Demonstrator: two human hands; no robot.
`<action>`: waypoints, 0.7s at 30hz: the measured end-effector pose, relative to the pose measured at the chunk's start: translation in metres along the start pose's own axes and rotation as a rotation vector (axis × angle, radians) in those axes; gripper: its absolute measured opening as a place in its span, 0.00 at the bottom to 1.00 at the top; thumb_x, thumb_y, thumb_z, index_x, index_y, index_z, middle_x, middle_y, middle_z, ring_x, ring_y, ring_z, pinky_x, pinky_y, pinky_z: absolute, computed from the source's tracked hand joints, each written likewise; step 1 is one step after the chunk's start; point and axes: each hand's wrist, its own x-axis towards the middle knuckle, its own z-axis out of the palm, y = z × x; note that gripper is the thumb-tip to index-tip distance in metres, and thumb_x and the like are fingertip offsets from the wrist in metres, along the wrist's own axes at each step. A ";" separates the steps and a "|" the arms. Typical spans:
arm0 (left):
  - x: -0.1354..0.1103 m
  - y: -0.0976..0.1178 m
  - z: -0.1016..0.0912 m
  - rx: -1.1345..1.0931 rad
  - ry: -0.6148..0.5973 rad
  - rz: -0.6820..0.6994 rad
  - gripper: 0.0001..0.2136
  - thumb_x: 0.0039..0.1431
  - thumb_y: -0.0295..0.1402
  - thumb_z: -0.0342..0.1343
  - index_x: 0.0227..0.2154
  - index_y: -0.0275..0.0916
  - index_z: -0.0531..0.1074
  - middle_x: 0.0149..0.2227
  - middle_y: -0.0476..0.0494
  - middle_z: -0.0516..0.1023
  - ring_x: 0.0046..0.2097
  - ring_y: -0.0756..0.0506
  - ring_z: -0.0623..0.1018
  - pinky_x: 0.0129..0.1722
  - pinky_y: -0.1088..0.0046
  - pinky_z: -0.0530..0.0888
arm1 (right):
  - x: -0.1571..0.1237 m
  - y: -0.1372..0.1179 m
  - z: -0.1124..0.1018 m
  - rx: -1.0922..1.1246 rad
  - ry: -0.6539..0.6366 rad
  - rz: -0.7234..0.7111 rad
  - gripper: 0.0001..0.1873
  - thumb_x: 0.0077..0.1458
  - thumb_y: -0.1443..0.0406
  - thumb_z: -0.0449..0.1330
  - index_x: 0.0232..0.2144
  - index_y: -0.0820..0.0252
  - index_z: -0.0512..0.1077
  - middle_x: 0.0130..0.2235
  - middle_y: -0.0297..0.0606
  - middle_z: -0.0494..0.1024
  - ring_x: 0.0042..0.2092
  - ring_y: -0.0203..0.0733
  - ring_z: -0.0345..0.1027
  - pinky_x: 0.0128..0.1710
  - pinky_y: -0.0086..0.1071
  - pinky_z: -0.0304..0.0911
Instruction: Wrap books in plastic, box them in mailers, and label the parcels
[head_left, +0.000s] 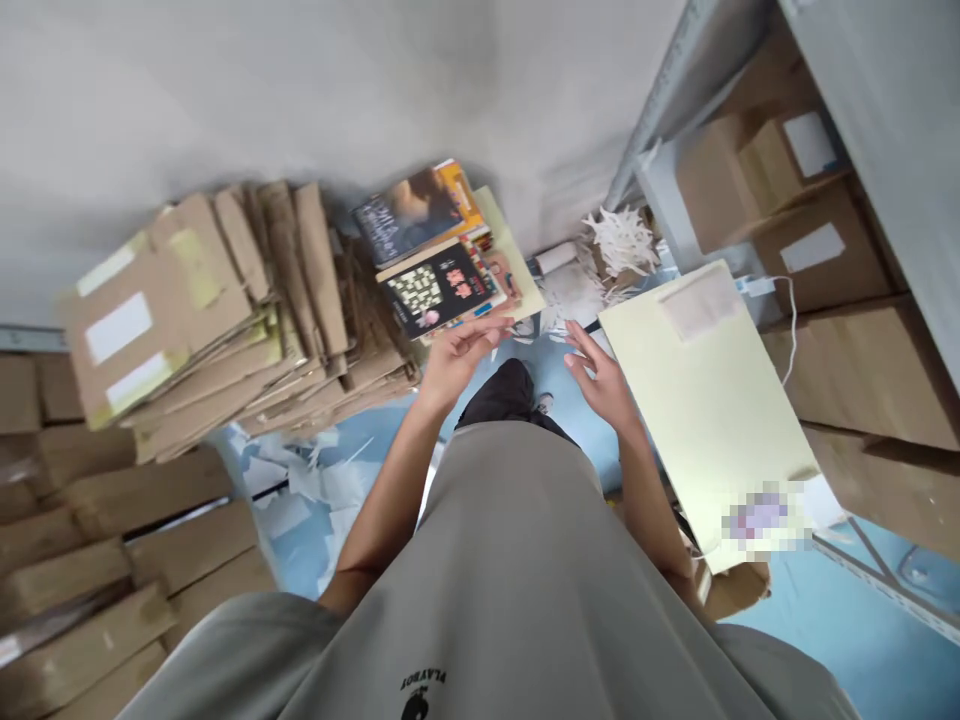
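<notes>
My left hand (459,362) is at the near edge of a stack of books, fingers stretched out toward the right; whether it touches them I cannot tell. On top of the stack lie a black book (433,290) with a pale grid on its cover and a dark-covered book (409,212). Beneath them is a pale yellow sheet or board (525,275) with a face printed on it. My right hand (600,380) hovers over the floor with its fingers apart, holding nothing. Beside it, on the right, is a large pale yellow board (697,410).
Flattened cardboard boxes (187,290) are piled at the left, with brown cartons (142,530) below. A metal shelf (637,150) holding cardboard boxes (817,250) stands at the right. Shredded white paper (622,240) and paper scraps (315,480) lie about the blue floor (870,610).
</notes>
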 end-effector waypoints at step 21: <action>-0.106 -0.040 -0.421 0.947 0.595 0.217 0.34 0.70 0.45 0.73 0.75 0.42 0.76 0.81 0.28 0.71 0.85 0.25 0.66 0.85 0.37 0.63 | 0.068 -0.109 0.369 -0.094 -0.335 -0.277 0.34 0.74 0.36 0.65 0.66 0.49 0.85 0.64 0.43 0.90 0.64 0.55 0.87 0.71 0.50 0.80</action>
